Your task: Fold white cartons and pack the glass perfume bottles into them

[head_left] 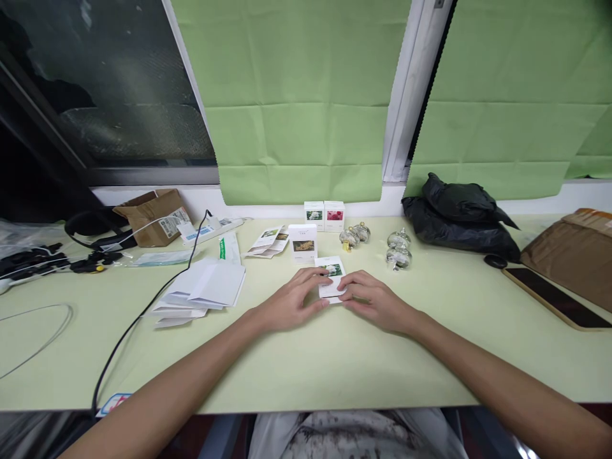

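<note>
A small white box [331, 290] with a green-and-white flower picture lies tilted back on the table in front of me. My left hand [295, 298] grips its left side, fingers over the top face and thumb near the lower edge. From the other side, my right hand [375, 301] pinches the box's right edge and near end. Just behind stands a white box with a yellow flower picture [303, 244]. Farther back, a box with a white flower [314, 215] and one with a red flower [334, 216] stand side by side.
Silvery glass ornaments [398, 248] sit right of the boxes. Picture cards [268, 242] and folded white papers [203, 287] lie left, by a black cable [138, 317]. A cardboard box [153, 218], black plastic bag [459, 217] and phone [557, 296] are farther out.
</note>
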The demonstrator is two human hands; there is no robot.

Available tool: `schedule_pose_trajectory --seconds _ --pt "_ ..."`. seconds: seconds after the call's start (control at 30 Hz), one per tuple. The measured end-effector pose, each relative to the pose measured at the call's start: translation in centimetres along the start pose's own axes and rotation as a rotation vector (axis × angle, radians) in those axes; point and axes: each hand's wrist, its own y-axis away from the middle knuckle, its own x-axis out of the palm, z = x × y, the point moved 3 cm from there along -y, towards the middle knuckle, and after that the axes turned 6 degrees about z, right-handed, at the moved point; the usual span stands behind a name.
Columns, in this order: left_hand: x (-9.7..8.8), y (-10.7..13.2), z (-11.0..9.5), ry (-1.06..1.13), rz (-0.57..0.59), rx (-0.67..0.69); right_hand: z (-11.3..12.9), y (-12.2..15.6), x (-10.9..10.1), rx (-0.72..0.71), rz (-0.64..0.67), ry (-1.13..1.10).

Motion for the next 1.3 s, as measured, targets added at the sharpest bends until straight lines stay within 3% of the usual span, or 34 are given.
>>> schedule_pose_trajectory --seconds 0.53,0.77,0.93,1.3 --pt "0.4 -0.2 0.5 -0.013 -0.013 -0.030 0.2 -0.2 0.0 0.063 -0.013 -0.035" --pt "0.5 -0.4 0.5 -0.044 -0.015 -0.028 -1.7 -0.2 0.7 0.111 -0.041 0.007" --pt "0.6 -0.4 0.8 -0.058 -0.007 -0.040 -2.8 -0.1 1.2 0.150 0.008 -0.033" --pt "0.8 -0.2 2.0 0.074 -0.029 -0.087 -2.4 0.2 0.2 0.093 0.000 -0.075"
